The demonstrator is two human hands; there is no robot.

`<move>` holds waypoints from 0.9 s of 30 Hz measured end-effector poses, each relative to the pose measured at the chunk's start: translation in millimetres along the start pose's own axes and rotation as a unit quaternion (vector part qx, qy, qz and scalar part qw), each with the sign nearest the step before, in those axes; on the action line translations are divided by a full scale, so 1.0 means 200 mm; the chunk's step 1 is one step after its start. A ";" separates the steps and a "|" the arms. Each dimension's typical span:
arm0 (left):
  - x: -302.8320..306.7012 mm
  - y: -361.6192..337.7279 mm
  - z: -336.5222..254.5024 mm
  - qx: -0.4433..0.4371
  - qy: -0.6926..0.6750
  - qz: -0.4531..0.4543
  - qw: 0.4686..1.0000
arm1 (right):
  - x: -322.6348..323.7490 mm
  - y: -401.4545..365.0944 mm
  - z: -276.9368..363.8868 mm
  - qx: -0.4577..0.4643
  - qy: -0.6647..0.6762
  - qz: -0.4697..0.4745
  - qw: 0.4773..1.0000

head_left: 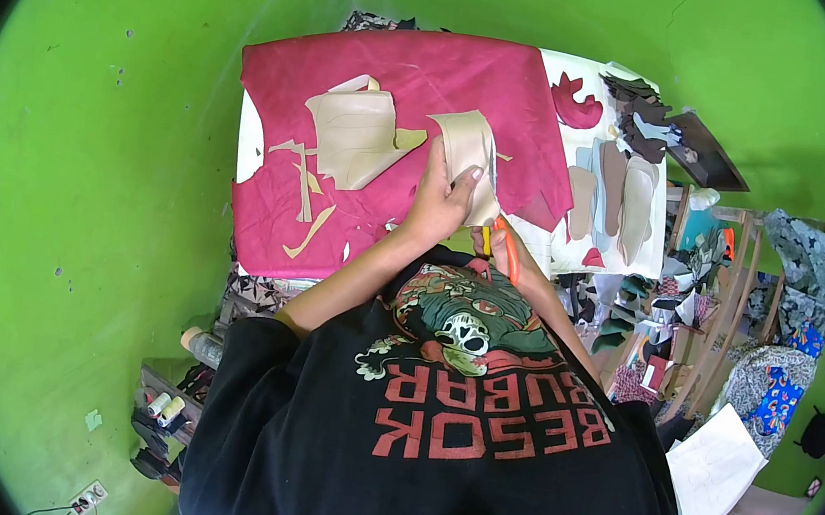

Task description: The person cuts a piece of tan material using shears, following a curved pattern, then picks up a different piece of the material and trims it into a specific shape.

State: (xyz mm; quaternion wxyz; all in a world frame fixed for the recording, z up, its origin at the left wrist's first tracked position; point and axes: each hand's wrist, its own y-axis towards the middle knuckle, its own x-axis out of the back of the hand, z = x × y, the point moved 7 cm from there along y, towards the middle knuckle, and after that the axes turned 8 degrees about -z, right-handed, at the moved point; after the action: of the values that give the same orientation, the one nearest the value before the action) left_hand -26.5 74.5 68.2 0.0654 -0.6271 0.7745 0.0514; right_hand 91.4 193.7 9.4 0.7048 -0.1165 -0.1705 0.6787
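My left hand [442, 198] is closed around a tan leather piece [467, 143], its thumb lying on top of the sheet. Close by on the right, my right hand [525, 261] grips scissors [507, 247] with orange and yellow handles. The scissors are at the lower end of the leather piece; their blades are mostly hidden. Under both hands spreads a large magenta sheet [472, 73]. A bigger tan leather sheet [353, 136] lies on it to the left, with narrow tan offcuts [309, 232] below.
At the table's right end, sole-shaped pieces [611, 188] in grey, blue and brown lie on the white tabletop [649, 252]. Beyond them are a magenta scrap [576, 104], dark cut pieces [641, 111] and a dark tray [710, 153]. A cluttered wooden rack [718, 320] stands to the right.
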 end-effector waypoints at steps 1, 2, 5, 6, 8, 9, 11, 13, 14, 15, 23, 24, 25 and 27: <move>0.00 0.00 -0.01 0.000 0.000 0.000 1.000 | 0.01 0.01 -0.01 -0.005 0.003 0.001 1.000; -0.01 0.00 -0.02 -0.003 -0.028 -0.014 1.000 | 0.03 0.01 -0.01 -0.004 0.003 0.000 1.000; 0.00 0.00 -0.02 0.005 -0.089 -0.034 0.995 | 0.01 0.00 0.03 0.010 -0.012 0.065 0.998; 0.01 0.00 -0.01 0.018 -0.123 -0.042 0.991 | 0.00 0.00 0.04 0.002 -0.011 0.067 0.998; 0.01 0.01 0.00 0.015 -0.112 -0.037 0.993 | -0.02 -0.02 0.05 -0.006 -0.010 0.068 0.998; 0.02 0.02 0.00 0.012 -0.102 -0.034 0.994 | -0.03 -0.03 0.08 -0.014 0.000 0.061 0.998; 0.01 0.02 0.02 0.002 -0.104 -0.037 0.994 | -0.03 -0.03 0.09 -0.023 0.011 0.056 0.998; 0.00 0.01 0.01 -0.007 -0.107 -0.038 0.994 | -0.02 -0.03 0.07 -0.044 0.032 0.062 0.997; 0.00 0.01 0.01 -0.009 -0.091 -0.036 0.995 | -0.02 -0.03 0.07 -0.044 0.032 0.061 0.997; 0.00 0.01 0.01 -0.009 -0.075 -0.034 0.997 | -0.02 -0.02 0.08 -0.030 0.013 0.064 0.997; 0.00 0.00 0.05 0.008 -0.096 -0.021 0.995 | -0.02 0.00 0.04 0.000 -0.012 0.060 0.998; -0.01 -0.01 0.02 -0.019 -0.077 -0.024 0.997 | -0.03 0.00 0.05 0.006 0.001 0.052 0.999; -0.01 -0.01 0.01 -0.020 -0.077 -0.023 0.997 | -0.03 0.00 0.05 0.012 0.014 0.045 0.999; -0.01 -0.01 -0.02 -0.043 -0.062 -0.027 0.997 | -0.03 -0.01 0.09 0.019 0.006 0.047 0.999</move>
State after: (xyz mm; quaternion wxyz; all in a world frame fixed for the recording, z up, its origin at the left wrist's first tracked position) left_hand -23.5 75.3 72.9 0.0874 -0.6458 0.7487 0.1212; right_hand 86.9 186.2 26.4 0.6749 -0.1151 -0.1477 0.7137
